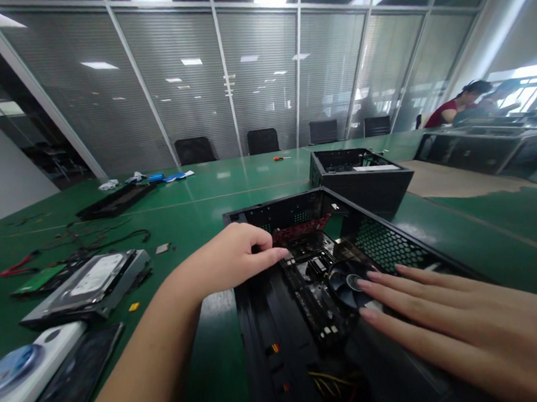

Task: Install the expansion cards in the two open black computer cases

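An open black computer case (267, 300) lies on the table before me, its inside facing up. My left hand (236, 259) reaches over the near-left side, fingers curled and thumb tip at the upper end of the memory slots (309, 303). Anything between those fingers is hidden. Over the right side stretches my right hand (455, 322), open with fingers extended, their tips at the round cooling fan (347, 283) on the motherboard. Yellow wires (331, 379) and small coloured connectors (274, 348) show at the bottom of the case.
A second black case (364, 184) stands behind. To the left lie a hard drive (100, 276) in a bay, a green circuit board (42, 279), cables and a white disc drive (30, 368). Farther off are a screwdriver (281, 158), cardboard (462, 179) and a person (447, 111).
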